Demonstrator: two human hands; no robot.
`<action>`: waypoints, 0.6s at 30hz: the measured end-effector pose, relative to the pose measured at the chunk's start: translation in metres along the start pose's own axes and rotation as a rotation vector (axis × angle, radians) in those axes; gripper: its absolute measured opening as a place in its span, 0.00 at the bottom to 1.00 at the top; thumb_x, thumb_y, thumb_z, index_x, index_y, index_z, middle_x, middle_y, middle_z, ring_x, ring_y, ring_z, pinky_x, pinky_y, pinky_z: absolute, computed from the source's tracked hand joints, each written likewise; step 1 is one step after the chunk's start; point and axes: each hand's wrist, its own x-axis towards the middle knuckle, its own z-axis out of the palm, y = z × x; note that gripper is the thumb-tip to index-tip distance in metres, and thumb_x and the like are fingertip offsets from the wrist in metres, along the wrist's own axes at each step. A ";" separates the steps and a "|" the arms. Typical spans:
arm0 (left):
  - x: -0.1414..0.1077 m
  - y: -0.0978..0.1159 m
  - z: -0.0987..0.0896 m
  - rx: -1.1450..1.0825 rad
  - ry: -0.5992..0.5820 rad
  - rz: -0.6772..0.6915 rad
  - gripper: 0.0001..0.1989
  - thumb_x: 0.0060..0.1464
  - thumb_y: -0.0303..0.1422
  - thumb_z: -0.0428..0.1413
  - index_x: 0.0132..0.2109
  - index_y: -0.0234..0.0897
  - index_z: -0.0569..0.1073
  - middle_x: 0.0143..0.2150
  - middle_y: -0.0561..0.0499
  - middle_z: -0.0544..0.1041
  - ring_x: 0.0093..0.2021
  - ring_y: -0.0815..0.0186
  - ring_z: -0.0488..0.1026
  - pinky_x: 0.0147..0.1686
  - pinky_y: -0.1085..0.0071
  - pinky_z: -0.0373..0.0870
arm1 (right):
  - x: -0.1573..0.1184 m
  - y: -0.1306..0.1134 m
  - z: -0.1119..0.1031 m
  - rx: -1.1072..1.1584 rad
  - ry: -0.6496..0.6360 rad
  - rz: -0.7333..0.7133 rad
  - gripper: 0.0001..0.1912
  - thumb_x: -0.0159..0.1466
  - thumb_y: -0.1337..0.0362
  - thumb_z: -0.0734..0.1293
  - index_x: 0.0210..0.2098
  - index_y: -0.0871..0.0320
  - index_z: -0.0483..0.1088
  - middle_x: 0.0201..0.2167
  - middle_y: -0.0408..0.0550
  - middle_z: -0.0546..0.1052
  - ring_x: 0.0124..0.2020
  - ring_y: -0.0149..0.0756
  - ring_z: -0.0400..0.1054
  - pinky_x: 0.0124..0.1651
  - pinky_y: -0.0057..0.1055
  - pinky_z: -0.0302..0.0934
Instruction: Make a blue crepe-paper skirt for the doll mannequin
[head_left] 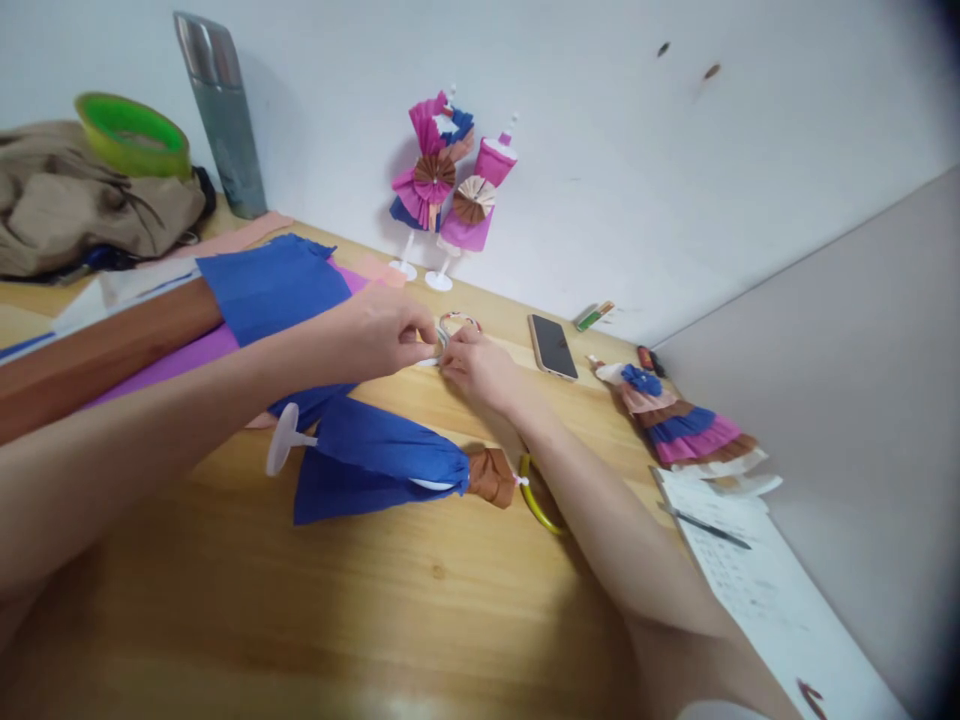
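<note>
My left hand (379, 328) and my right hand (484, 368) meet above the middle of the table, fingertips pinched close together. A small whitish strip (429, 361) shows between them; its kind is hard to make out. Just behind the right fingers lies a ring-shaped roll (460, 320) with a red and white rim, partly hidden. Nearer to me, a small dress form in a blue and brown paper dress (382, 455) lies on its side, its round white base to the left. A yellow tape roll (538, 500) is partly covered by my right forearm.
Folded crepe paper (274, 285) lies at left, near a bag (90, 200), a green tape roll (135, 135) and a bottle (223, 120). Two dressed forms (442, 185) stand by the wall. A phone (553, 347), a layered paper dress (679, 425) and a notebook (742, 560) lie at right.
</note>
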 end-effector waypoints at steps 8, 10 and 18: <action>0.010 -0.025 0.029 -0.097 -0.227 -0.207 0.13 0.46 0.28 0.53 0.38 0.32 0.80 0.23 0.55 0.74 0.25 0.71 0.70 0.26 0.79 0.61 | -0.007 0.010 0.011 0.274 0.050 0.094 0.03 0.53 0.68 0.65 0.23 0.58 0.67 0.28 0.46 0.72 0.30 0.35 0.63 0.37 0.33 0.59; 0.010 -0.031 0.038 -0.134 -0.267 -0.224 0.13 0.45 0.27 0.54 0.38 0.32 0.80 0.24 0.54 0.75 0.26 0.70 0.71 0.26 0.79 0.62 | -0.008 0.005 0.011 0.394 0.061 0.132 0.05 0.52 0.66 0.65 0.22 0.58 0.66 0.31 0.47 0.74 0.31 0.34 0.65 0.36 0.31 0.60; 0.007 -0.037 0.041 -0.132 -0.206 -0.198 0.09 0.42 0.28 0.56 0.31 0.32 0.80 0.26 0.53 0.78 0.29 0.68 0.72 0.31 0.77 0.63 | -0.011 -0.021 -0.001 0.903 0.048 0.335 0.11 0.50 0.58 0.69 0.25 0.58 0.65 0.22 0.45 0.74 0.20 0.30 0.69 0.22 0.25 0.59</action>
